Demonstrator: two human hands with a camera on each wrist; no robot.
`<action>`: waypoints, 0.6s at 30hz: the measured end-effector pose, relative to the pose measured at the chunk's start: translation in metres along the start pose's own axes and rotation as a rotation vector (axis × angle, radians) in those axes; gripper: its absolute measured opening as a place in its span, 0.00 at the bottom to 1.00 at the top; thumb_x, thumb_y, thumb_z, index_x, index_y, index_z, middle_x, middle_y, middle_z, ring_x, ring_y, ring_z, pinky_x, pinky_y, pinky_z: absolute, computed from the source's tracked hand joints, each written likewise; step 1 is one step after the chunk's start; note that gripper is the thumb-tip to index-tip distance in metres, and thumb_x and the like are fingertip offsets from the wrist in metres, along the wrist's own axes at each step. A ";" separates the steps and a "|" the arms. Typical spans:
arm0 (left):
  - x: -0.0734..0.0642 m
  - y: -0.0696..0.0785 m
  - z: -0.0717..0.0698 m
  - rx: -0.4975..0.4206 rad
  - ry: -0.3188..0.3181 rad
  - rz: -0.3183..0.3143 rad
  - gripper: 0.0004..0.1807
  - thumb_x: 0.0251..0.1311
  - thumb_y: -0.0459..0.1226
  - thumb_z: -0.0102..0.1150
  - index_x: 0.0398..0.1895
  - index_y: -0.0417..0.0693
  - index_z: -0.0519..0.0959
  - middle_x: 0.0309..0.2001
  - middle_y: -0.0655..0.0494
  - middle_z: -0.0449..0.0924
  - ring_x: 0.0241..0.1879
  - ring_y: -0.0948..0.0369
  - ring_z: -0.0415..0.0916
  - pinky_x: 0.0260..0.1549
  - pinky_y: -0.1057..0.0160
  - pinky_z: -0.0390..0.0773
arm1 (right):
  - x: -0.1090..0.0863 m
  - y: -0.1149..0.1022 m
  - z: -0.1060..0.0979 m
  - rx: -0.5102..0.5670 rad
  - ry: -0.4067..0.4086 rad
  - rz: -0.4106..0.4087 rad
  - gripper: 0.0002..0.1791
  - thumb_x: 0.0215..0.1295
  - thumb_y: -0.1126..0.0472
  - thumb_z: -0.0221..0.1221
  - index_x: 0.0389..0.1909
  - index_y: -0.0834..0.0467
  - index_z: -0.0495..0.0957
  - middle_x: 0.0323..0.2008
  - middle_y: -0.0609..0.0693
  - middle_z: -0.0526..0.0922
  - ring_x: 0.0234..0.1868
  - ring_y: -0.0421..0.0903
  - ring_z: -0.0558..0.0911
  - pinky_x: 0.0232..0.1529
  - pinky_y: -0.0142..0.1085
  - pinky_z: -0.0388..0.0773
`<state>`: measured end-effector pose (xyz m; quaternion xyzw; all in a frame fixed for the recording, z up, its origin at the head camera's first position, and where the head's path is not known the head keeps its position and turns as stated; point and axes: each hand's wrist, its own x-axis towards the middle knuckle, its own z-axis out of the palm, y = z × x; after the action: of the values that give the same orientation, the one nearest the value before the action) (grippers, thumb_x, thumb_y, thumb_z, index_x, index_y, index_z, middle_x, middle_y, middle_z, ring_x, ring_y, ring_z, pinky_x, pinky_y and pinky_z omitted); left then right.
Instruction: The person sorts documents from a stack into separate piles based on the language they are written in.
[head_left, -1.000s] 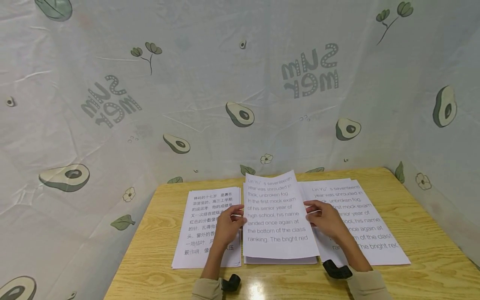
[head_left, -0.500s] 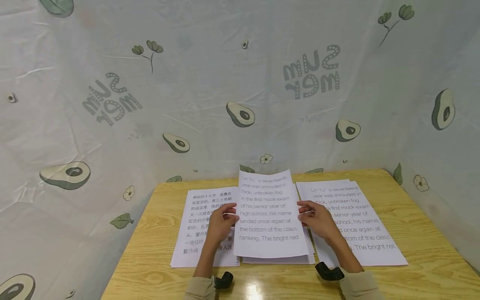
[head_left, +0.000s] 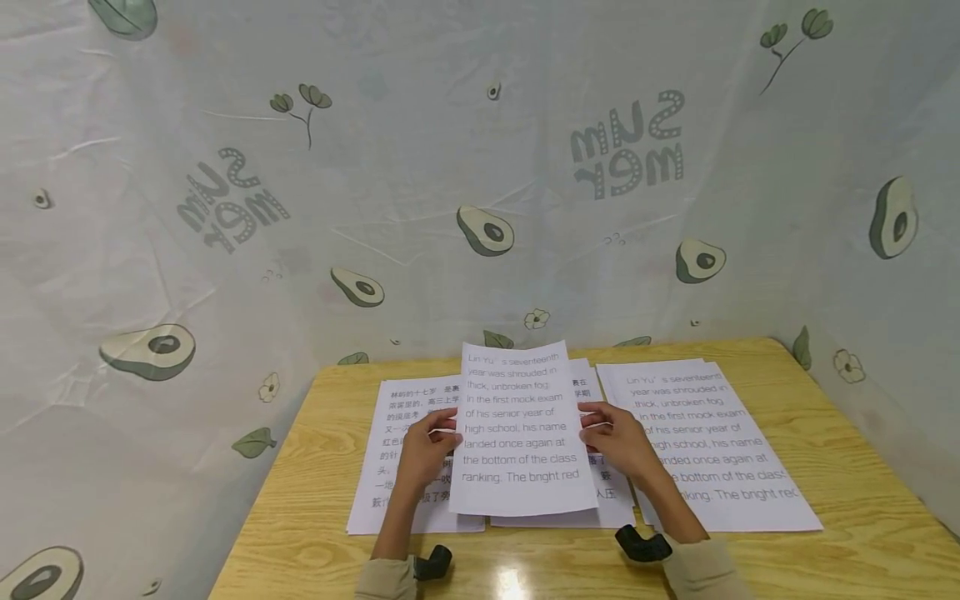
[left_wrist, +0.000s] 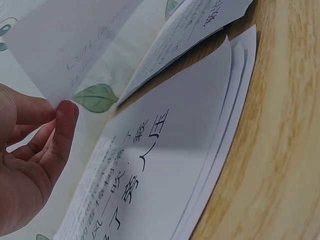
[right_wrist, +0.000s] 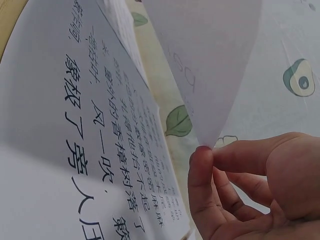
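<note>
A white sheet of paper with large English print is held up by its two side edges, over the gap between the left and middle stacks. My left hand pinches its left edge between thumb and fingers; my right hand pinches the right edge. In both wrist views the sheet is clear of the papers below. Beneath it lie the left stack and the middle stack, both topped with Chinese print. My right forearm crosses the right stack, which has English print on top.
All three paper stacks lie on a wooden table, with bare wood along its front and left side. A pale curtain with avocado prints hangs behind the table and along both sides. Black straps with camera mounts sit at both wrists.
Both hands have carried the English-printed sheet leftward off the middle stack, partly over the left stack. The middle stack's Chinese-printed top page has come into view.
</note>
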<state>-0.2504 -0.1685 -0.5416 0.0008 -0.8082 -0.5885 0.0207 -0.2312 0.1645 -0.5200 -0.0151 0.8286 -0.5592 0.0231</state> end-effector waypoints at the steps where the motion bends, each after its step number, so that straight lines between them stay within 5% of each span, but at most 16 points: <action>1: 0.000 0.000 -0.001 0.000 0.001 -0.001 0.24 0.64 0.27 0.68 0.64 0.44 0.84 0.51 0.44 0.86 0.42 0.59 0.85 0.40 0.65 0.89 | 0.000 -0.001 0.001 -0.003 0.002 0.002 0.27 0.72 0.70 0.62 0.72 0.67 0.74 0.55 0.65 0.82 0.49 0.51 0.89 0.43 0.36 0.89; 9: -0.001 0.005 0.004 -0.035 -0.010 0.007 0.23 0.65 0.27 0.68 0.64 0.43 0.84 0.51 0.43 0.86 0.40 0.59 0.85 0.40 0.63 0.90 | -0.002 -0.004 -0.007 -0.010 -0.003 -0.009 0.27 0.73 0.70 0.62 0.71 0.69 0.74 0.56 0.67 0.82 0.51 0.53 0.89 0.42 0.36 0.89; 18: 0.000 0.015 0.039 -0.084 -0.042 0.005 0.23 0.64 0.27 0.68 0.63 0.44 0.84 0.50 0.44 0.85 0.41 0.61 0.85 0.40 0.63 0.90 | -0.003 0.010 -0.040 -0.059 0.018 -0.003 0.28 0.74 0.69 0.61 0.72 0.70 0.72 0.57 0.68 0.81 0.51 0.52 0.88 0.42 0.35 0.88</action>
<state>-0.2513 -0.1264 -0.5393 -0.0142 -0.7831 -0.6218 0.0052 -0.2308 0.2059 -0.5144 -0.0121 0.8450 -0.5345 0.0144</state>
